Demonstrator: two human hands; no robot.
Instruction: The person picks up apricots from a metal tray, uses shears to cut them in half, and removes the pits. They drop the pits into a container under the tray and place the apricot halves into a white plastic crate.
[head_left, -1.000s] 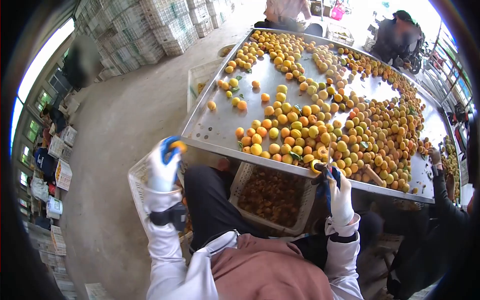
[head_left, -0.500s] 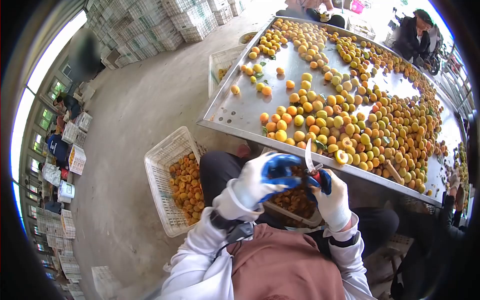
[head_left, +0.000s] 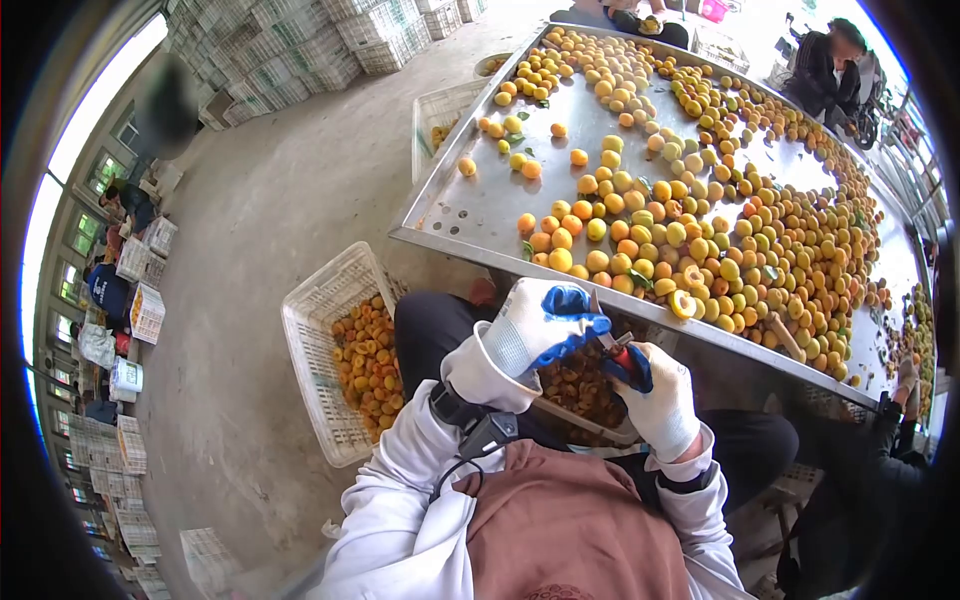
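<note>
My right hand (head_left: 655, 395), in a white glove with blue-coated fingers, is closed round the red handle of a small knife (head_left: 621, 357). The knife's blade points up and to the left. My left hand (head_left: 550, 325), gloved the same way, has its fingers closed at the blade, partly covering it; whether anything else is inside them is hidden. Just past my hands, a halved apricot (head_left: 682, 304) rests cut side up at the metal table's (head_left: 440, 215) near edge, among many whole apricots (head_left: 640, 215). Below my hands a crate of cut apricots (head_left: 580, 385) is partly covered.
On the floor to my left stands a white plastic crate (head_left: 325, 390) of apricot halves. Another crate (head_left: 430, 110) sits by the table's left side. A wooden-looking stick (head_left: 787, 338) lies among the fruit. Other people work across the table and at far left. Stacked crates (head_left: 270, 50) line the back.
My left hand has moved to the knife blade, its fingers closing over it. My right hand keeps the knife and has lowered slightly. The view has shifted a little.
</note>
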